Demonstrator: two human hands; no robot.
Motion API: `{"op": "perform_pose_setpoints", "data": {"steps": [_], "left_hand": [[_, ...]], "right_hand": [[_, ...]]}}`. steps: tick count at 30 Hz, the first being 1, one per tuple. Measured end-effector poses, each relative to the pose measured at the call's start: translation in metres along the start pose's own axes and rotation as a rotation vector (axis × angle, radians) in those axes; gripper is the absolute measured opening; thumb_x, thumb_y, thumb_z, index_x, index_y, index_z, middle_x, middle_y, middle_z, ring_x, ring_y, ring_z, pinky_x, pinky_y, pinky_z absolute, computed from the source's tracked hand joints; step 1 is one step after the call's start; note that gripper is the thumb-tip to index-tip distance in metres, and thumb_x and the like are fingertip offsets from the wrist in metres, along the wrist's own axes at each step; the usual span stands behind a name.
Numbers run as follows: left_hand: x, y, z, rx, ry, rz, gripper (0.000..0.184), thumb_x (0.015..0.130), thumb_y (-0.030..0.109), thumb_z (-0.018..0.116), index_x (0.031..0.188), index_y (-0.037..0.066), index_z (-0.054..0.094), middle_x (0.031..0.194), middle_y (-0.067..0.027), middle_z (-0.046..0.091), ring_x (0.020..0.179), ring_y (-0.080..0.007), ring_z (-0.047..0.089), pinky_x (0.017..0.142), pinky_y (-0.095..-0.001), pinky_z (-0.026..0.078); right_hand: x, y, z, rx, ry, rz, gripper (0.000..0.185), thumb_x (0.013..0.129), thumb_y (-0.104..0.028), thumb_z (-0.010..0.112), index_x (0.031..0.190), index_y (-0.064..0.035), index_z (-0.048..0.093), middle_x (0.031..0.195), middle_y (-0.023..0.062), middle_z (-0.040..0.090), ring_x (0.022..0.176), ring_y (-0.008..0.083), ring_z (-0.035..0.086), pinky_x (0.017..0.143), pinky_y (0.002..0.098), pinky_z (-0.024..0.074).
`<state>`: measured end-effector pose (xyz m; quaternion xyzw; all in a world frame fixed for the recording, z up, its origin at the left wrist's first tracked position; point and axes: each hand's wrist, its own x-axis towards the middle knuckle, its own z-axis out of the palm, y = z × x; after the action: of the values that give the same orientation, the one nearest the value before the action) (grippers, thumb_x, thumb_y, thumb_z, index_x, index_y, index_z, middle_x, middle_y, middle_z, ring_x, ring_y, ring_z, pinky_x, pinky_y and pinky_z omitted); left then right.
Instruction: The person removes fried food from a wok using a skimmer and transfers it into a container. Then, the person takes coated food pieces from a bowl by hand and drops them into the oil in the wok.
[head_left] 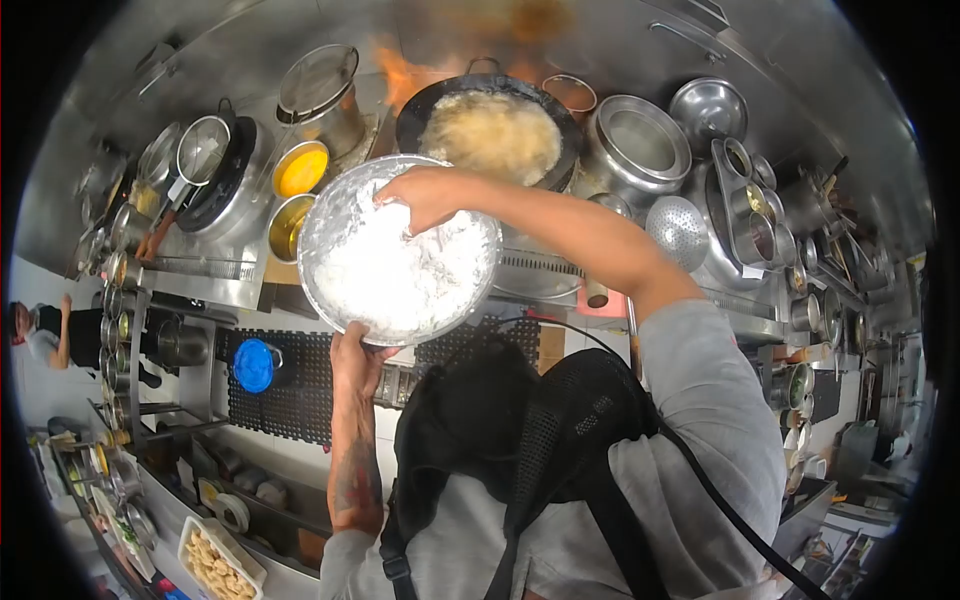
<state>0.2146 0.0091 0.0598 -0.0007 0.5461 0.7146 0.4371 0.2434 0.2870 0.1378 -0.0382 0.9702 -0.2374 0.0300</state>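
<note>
The left hand [362, 350] grips, at seven o'clock, the rim of the round silver metal bowl [314, 225] ahead; the right hand [425, 196] dips into its white powder [375, 275] near one o'clock (pinching anything? cannot tell). Low, light tossing would limit spills.

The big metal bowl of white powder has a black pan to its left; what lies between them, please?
The head view shows a small round metal bowl of bright yellow liquid and another bowl of darker golden liquid.
</note>
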Motion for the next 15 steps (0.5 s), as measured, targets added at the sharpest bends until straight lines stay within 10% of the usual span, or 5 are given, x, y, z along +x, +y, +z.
{"op": "perform_pose_setpoints", "data": {"steps": [8,11,15], "left_hand": [[0.008,-0.002,0.009,-0.06,0.061,0.057,0.048,0.083,0.009,0.044,0.123,-0.015,0.035,0.11,-0.0241,0.054,0.089,-0.0317,0.063,0.054,-0.0341,0.06],[-0.002,-0.005,0.012,-0.057,0.149,0.09,0.048,0.083,0.009,0.043,0.124,-0.014,0.035,0.111,-0.0249,0.054,0.087,-0.0319,0.064,0.052,-0.0325,0.06],[-0.014,-0.007,-0.009,-0.1,0.175,0.097,0.05,0.086,0.008,0.04,0.129,-0.014,0.029,0.114,-0.0284,0.052,0.086,-0.0341,0.065,0.05,-0.0317,0.061]], "right_hand": [[-0.015,0.026,-0.055,0.651,0.166,0.197,0.041,0.067,-0.009,0.079,0.105,-0.0051,0.062,0.1,0.0087,0.065,0.089,0.0172,0.064,0.072,0.0299,0.053],[-0.011,0.088,-0.073,0.498,0.317,0.048,0.031,0.073,-0.007,0.075,0.101,-0.0046,0.063,0.093,0.0047,0.066,0.081,0.0114,0.061,0.07,0.0267,0.0515],[0.002,0.138,-0.035,-0.232,0.367,0.334,0.026,0.072,-0.01,0.066,0.098,-0.0052,0.068,0.094,0.018,0.068,0.086,0.0305,0.066,0.075,0.0387,0.0518]]}}
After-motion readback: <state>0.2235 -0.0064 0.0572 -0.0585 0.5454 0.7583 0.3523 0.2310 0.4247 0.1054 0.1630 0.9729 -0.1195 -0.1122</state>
